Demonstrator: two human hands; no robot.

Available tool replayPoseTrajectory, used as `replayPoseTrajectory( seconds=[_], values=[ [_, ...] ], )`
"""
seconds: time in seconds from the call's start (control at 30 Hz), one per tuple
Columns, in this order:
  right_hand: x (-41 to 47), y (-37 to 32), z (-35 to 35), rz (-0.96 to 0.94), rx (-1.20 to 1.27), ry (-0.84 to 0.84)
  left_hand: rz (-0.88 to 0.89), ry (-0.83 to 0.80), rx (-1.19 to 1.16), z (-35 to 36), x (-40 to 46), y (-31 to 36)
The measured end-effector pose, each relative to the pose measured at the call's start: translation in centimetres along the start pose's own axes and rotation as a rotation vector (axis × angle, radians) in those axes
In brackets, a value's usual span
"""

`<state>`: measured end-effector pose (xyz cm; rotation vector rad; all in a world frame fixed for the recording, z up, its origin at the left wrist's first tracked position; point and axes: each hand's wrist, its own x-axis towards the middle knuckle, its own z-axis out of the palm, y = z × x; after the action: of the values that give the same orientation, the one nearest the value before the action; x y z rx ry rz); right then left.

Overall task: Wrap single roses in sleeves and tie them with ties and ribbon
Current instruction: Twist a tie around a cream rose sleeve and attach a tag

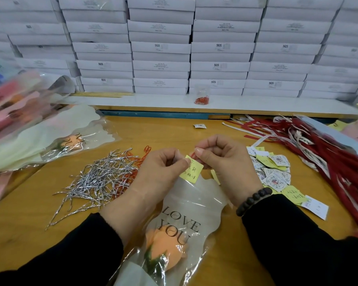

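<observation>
The left hand [165, 168] pinched a yellow tag [191, 170]; the right hand [221, 159] pinched a red clip [193, 155]. Best done by steadying the sleeve [194, 205] and seating the clip squarely.

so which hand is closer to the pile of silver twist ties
Left. The left hand sits right at the near edge of the silver twist ties, almost touching them. The right hand is farther off, on the other side of the yellow tag both hands pinch.

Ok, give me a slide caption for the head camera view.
Both hands pinch a yellow tag and red clip above a sleeved orange rose.
</observation>
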<state>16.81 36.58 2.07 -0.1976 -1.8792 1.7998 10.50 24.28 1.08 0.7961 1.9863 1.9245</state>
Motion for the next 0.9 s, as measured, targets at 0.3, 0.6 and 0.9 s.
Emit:
replayPoseTrajectory(
  seconds=[0.3, 0.6, 0.9],
  values=[
    [0.02, 0.11, 0.15, -0.045, -0.097, 0.018, 0.034, -0.004, 0.057, 0.04, 0.07, -0.22],
    [-0.08, -0.08, 0.17, -0.039, -0.128, 0.001, 0.056, 0.022, 0.075, 0.08, 0.16, -0.22],
    [-0.17, -0.22, 0.29, -0.042, -0.205, 0.021, 0.072, 0.031, 0.093, 0.28, 0.1, -0.34]
  ],
)
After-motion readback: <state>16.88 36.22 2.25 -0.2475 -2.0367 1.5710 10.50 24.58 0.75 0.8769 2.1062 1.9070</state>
